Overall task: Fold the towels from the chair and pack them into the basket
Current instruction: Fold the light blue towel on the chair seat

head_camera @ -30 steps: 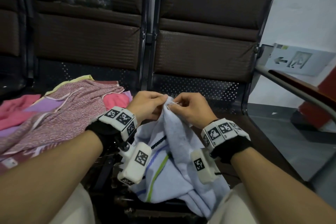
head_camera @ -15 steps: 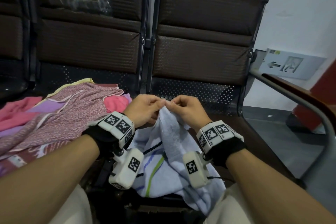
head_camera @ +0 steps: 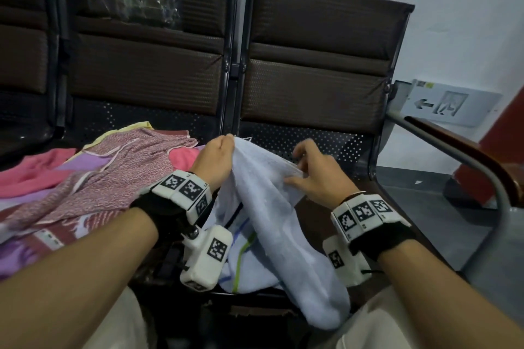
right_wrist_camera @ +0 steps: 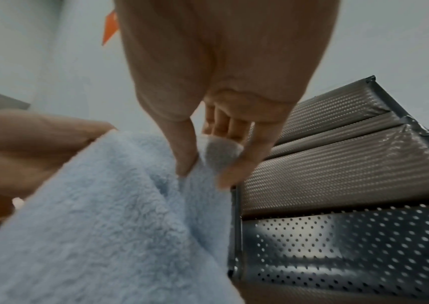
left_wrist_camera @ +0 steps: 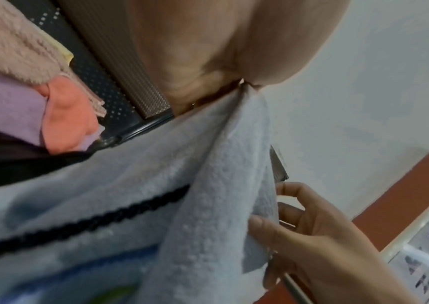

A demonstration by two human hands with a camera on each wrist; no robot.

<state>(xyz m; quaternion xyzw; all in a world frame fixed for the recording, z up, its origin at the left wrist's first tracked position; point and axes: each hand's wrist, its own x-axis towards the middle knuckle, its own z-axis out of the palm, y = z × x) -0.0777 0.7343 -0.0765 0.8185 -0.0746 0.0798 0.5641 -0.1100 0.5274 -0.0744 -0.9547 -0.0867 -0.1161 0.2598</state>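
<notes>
A light blue towel [head_camera: 272, 224] with black, blue and green stripes hangs in front of me over the right chair seat [head_camera: 317, 218]. My left hand [head_camera: 217, 160] pinches its top corner, seen from below in the left wrist view as towel [left_wrist_camera: 208, 185] gathered under the left hand [left_wrist_camera: 224, 61]. My right hand [head_camera: 314, 176] pinches the top edge a short way to the right; in the right wrist view thumb and fingers [right_wrist_camera: 231, 164] hold the fluffy towel [right_wrist_camera: 104, 216]. No basket is in view.
A heap of pink, purple and speckled red towels [head_camera: 93, 176] lies on the left chair seat. Dark padded chair backs [head_camera: 312, 65] stand behind. A metal armrest [head_camera: 465, 159] runs along the right, with grey floor [head_camera: 425, 212] and white wall beyond.
My hands, pinching the towel close together before, have moved apart. The right hand slid right along the top edge, spreading it, while the left kept its corner.
</notes>
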